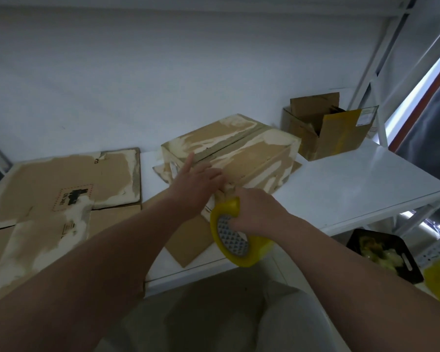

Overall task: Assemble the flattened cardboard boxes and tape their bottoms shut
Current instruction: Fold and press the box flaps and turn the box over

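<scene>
Box stands bottom-up on the white table, directly ahead of both my hands, flaps folded shut. Its long axis, and the centre seam between the flaps, runs from the near end by my hands away toward the far right. Left hand lies on the near end of the box top, fingers mostly straight and spread, pressing down beside the seam and holding nothing. Right hand is just beside it at the near end wall, clenched on the yellow tape roll, fingers hooked through the core. Roll hangs below the table edge on my side. The free end of tape appears to sit where the two hands meet, but I cannot tell whether it is stuck down. Judgement: tape start is at the near end, so the pull goes away from me along the seam, and the right hand is the one placed for it. Flattened cardboard waits at left; a second box stands open at back right.
</scene>
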Demonstrator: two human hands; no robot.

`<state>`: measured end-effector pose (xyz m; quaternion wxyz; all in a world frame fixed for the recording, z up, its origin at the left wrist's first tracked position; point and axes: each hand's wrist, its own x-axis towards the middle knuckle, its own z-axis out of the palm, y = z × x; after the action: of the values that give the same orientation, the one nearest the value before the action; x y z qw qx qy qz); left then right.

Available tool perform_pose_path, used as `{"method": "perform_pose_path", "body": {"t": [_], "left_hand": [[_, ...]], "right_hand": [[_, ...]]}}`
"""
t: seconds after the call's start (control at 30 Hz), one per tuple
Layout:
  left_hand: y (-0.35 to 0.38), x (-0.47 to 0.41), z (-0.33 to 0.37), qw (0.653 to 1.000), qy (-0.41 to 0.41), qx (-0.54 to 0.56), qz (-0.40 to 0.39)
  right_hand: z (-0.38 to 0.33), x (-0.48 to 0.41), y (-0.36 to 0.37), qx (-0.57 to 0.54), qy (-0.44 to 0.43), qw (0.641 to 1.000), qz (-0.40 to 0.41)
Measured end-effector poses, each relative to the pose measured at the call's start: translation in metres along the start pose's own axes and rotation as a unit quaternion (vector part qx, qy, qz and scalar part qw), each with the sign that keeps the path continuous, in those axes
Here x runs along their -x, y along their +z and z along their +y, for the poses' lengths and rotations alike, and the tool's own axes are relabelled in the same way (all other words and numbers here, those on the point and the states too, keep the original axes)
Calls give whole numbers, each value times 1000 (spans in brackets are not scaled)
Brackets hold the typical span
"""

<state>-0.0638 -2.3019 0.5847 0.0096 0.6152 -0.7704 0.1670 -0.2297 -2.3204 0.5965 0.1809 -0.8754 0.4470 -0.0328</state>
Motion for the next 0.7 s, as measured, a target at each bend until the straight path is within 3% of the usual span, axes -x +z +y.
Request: {"method": "perform_pose_path", "body": {"t": [0.13,0.23,0.3,0.37,0.7], "left_hand": [[7,7,4,996,38,26,-82],[7,12,5,993,45,31,-104],[7,15,4,991,46,33,-118],[7,18,5,990,51,19,-127],[-5,22,14,988,44,-37,-142]], "right_hand": [[12,-6,-2,-165,52,985,-17],[21,2,-10,-388,125,909,-86],[28,5,-9,-466,163,859,-133],[31,9,-5,-474,180,850,-144],[20,14,-5,-399,205,885,-123]]}}
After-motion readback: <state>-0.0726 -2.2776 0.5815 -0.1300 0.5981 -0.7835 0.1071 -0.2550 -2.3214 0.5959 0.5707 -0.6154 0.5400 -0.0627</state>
